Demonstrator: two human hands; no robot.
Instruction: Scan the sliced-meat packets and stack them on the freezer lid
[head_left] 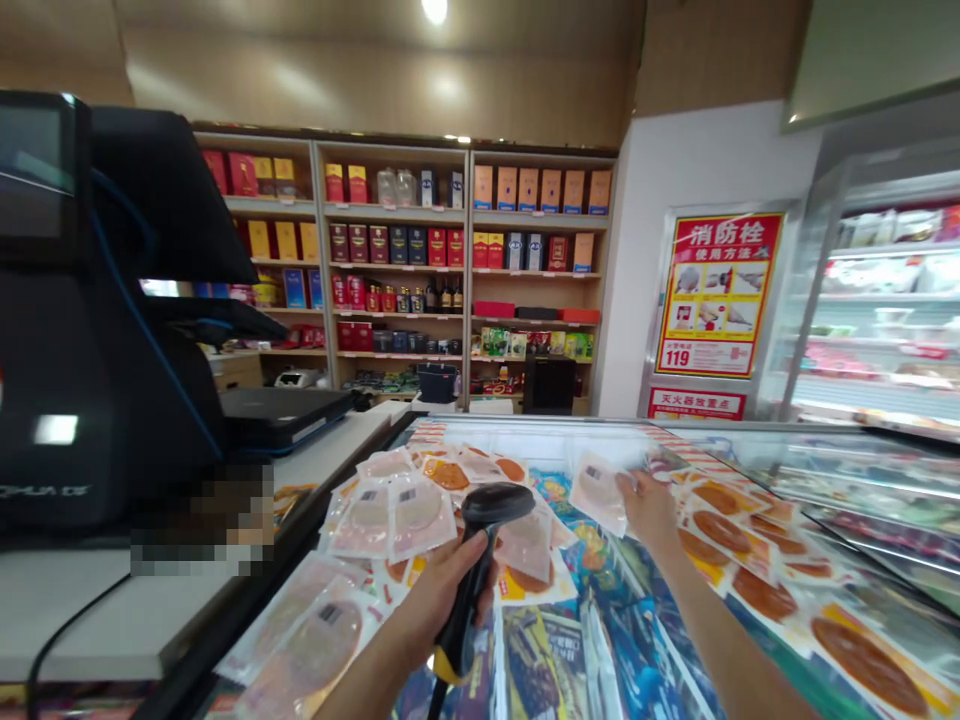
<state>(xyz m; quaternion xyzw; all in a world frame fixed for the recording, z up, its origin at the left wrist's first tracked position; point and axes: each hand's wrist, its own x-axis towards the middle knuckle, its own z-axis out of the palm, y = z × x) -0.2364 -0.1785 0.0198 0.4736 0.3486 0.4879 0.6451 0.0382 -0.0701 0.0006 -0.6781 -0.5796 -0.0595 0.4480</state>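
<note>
My left hand (454,585) is wrapped round the handle of a black and yellow barcode scanner (491,505), its head tilted up and a cable running from the base. Farther right, my right hand (646,500) pinches the edge of a clear flat packet (598,492) that bears a small barcode label. Similar clear packets (394,515) with round, pale contents lie in a pile left of the scanner. Under both hands is a glass-topped freezer (517,430); packets with orange-brown round pictures (724,535) are spread at the right. Blue bags (622,620) show below.
On the left a white counter (82,610) carries a black checkout terminal (82,330) and a flat black device (289,412). Behind stand shelves (469,280) of boxed goods. A red and yellow notice (712,290) hangs on the wall beside a lit display cooler (892,300).
</note>
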